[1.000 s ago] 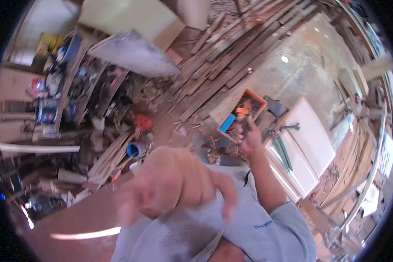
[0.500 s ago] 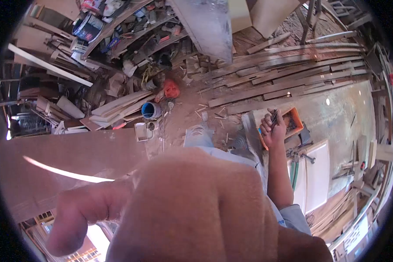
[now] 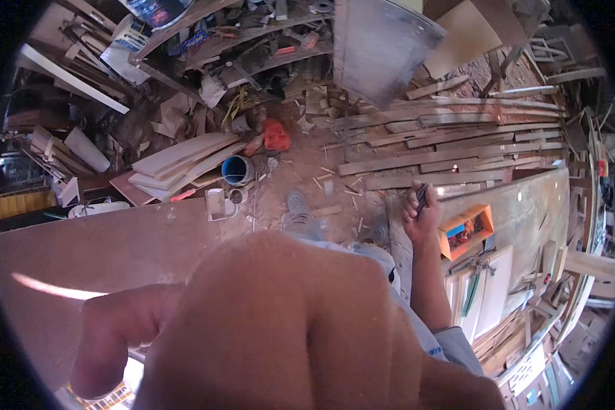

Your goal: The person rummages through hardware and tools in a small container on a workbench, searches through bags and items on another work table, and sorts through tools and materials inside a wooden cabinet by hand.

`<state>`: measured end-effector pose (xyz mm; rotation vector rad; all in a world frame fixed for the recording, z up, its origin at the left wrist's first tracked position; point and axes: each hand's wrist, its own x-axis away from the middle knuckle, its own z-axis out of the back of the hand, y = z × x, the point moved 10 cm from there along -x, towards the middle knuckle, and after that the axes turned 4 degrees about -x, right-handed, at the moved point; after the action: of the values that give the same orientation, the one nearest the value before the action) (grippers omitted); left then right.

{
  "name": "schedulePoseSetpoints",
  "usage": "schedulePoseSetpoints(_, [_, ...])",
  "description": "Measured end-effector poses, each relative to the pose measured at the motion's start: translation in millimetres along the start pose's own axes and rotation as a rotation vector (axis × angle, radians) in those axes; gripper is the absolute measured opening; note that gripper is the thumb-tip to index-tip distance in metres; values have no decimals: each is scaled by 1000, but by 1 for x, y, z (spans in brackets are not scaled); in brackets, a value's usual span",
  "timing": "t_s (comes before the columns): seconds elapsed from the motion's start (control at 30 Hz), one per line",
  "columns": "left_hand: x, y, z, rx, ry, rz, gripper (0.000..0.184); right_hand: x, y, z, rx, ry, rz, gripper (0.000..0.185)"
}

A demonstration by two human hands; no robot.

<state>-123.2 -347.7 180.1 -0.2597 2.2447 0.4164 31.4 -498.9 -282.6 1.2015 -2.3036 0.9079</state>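
My left hand (image 3: 287,321) looms very large against the camera and fills the lower middle of the view. One bent finger shows at its left, while the others are hidden or out of frame, so what it grips cannot be seen. Further off, my right hand (image 3: 422,215) is closed around a small bundle of dark, slim pieces (image 3: 421,195), too small to name exactly. It hovers just left of an orange bin (image 3: 486,217), apart from it. Inside the bin lie small dark and reddish bits and a blue item (image 3: 456,231).
The bin sits on a worn workbench (image 3: 526,205) with clamps (image 3: 475,263) and pale panels (image 3: 495,287). Long boards (image 3: 417,157) lie beyond it. A blue bucket (image 3: 236,169), stacked planks (image 3: 184,160) and wood scraps cover the floor. A brown panel (image 3: 116,239) spans the left.
My right hand has moved from over the orange bin to its left side, still closed on the dark pieces. The camera view has shifted, and my left hand stays close to it.
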Motion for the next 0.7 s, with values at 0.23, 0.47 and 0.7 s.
schedulePoseSetpoints(0.23, [49,161,14,-66,49,-114,33,-53,125,-125,58,-100,-54,44])
schedulePoseSetpoints(0.47, [74,259,12,-118,84,-198,31,-70,194,-216,71,-132,-169,44])
schedulePoseSetpoints(0.7, [113,331,91,-298,482,-296,29,-93,204,-260,146,-145,-211,49])
